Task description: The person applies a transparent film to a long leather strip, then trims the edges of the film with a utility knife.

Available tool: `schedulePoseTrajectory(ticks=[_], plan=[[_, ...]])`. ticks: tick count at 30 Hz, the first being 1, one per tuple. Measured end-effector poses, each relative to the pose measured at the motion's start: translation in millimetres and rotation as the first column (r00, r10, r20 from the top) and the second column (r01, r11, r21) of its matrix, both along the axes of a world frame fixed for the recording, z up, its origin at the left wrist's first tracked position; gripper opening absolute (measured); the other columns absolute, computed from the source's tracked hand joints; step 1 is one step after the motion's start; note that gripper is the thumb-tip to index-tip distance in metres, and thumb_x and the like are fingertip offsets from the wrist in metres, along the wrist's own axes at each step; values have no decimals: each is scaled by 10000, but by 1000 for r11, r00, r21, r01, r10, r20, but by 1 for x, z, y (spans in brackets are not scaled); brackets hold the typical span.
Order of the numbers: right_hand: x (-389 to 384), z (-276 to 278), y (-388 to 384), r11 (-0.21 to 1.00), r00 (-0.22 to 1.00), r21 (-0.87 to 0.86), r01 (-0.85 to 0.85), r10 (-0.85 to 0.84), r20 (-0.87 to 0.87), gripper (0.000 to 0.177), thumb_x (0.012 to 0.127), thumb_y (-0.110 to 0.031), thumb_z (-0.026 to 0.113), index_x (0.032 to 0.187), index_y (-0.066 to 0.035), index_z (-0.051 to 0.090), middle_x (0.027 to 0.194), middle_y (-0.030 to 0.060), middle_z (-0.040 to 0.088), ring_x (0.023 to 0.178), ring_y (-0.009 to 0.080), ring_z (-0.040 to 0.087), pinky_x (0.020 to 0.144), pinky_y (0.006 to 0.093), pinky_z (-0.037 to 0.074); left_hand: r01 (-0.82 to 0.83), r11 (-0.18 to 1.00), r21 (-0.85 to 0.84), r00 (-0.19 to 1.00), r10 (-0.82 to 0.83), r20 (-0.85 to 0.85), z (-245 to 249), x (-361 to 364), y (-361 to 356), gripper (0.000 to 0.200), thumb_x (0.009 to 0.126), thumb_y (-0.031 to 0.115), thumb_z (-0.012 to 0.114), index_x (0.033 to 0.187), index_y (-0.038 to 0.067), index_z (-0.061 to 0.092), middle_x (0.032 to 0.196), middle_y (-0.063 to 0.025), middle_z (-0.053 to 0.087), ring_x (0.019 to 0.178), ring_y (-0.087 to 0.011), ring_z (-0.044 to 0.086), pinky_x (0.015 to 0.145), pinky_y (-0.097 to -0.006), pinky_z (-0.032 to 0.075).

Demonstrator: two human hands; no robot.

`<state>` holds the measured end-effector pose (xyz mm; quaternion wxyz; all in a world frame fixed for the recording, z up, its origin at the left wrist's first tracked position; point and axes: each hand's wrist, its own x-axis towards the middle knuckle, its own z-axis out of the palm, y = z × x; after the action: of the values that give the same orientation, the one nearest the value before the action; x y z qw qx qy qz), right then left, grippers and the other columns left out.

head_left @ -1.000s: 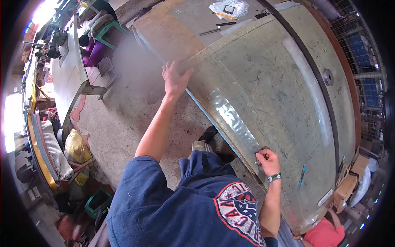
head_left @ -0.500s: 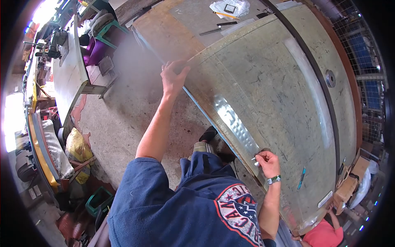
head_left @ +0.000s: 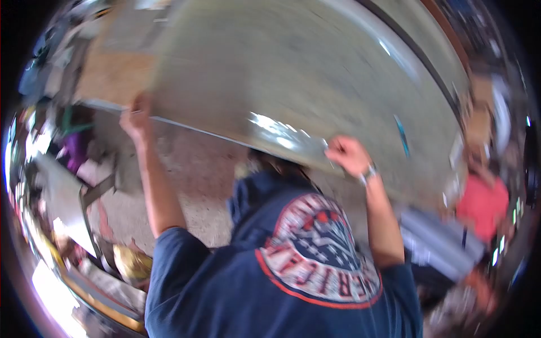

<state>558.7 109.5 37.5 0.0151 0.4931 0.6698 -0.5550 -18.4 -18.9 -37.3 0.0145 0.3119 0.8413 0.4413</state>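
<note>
A large greenish table [head_left: 349, 73] fills the upper part of the blurred view. Along its near edge lies a shiny clear strip with a dimpled surface [head_left: 284, 135]. My left hand [head_left: 137, 117] is at the table's edge on the left; blur hides how its fingers are set. Near the right end of the strip, my right hand [head_left: 348, 155] is closed, its fingertips pinched together over the table. What it holds, if anything, is too blurred to make out. A blue pen-like object [head_left: 402, 136] lies further right on the table.
A dark band [head_left: 414, 48] runs across the table's far side. Cardboard boxes [head_left: 479, 118] stand at the right, near a person in a red top [head_left: 483, 205]. A second table [head_left: 65, 197] and a yellow bag [head_left: 131, 263] are at the left.
The view has turned, so the table's edge now runs more nearly across the frame. Both my hands appear further apart, and the person in red shows more fully.
</note>
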Motion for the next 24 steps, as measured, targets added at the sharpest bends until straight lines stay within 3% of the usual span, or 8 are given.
schedulePoseTrajectory(ticks=[1, 2, 5, 7, 10, 24], plan=[[24, -6, -1, 999, 999, -38, 36, -37, -21, 189, 883, -189, 786, 876, -38, 674, 744, 15, 658, 684, 116, 580, 639, 313, 488, -73, 994, 83, 982, 57, 180, -2, 6, 3, 300, 885, 156, 823, 1137, 0, 774, 1007, -101, 774, 848, -148, 693, 778, -304, 554], [39, -1, -2, 992, 994, -60, 108, -108, 4, 187, 882, -190, 788, 897, -34, 688, 772, 24, 687, 707, 118, 611, 653, 310, 501, 3, 988, 153, 992, -22, 123, -7, 3, 7, 315, 896, 150, 821, 1153, -22, 763, 1022, -87, 756, 869, -136, 673, 790, -269, 541], [94, 5, -9, 985, 981, -29, 171, -167, 97, 191, 877, -192, 795, 929, -29, 711, 824, 46, 737, 749, 128, 666, 685, 311, 526, -20, 991, 130, 961, -17, 275, -8, 4, 9, 376, 895, 160, 820, 1201, -42, 736, 1051, -90, 752, 924, -145, 664, 856, -266, 527], [120, 5, -7, 985, 975, 23, 169, -171, 143, 194, 873, -195, 798, 931, -30, 716, 833, 54, 746, 755, 135, 678, 693, 317, 532, 0, 996, 84, 973, -19, 232, -9, -3, 8, 388, 899, 175, 820, 1212, -38, 733, 1062, -87, 749, 935, -140, 655, 873, -259, 515], [152, 23, -16, 981, 952, 74, 182, -194, 236, 198, 869, -212, 801, 922, -37, 722, 820, 64, 744, 742, 155, 679, 694, 332, 531, -5, 994, 112, 952, -29, 305, -5, -1, 3, 390, 902, 192, 823, 1210, -32, 735, 1062, -80, 748, 927, -135, 650, 871, -254, 513], [195, 6, -33, 961, 953, 182, 207, -240, 186, 250, 869, -259, 805, 904, -31, 709, 785, 80, 727, 711, 194, 672, 674, 359, 523, 50, 988, 149, 924, -102, 368, -29, -42, -3, 370, 911, 182, 818, 1204, -24, 724, 1082, -86, 747, 937, -147, 665, 877, -259, 524]])
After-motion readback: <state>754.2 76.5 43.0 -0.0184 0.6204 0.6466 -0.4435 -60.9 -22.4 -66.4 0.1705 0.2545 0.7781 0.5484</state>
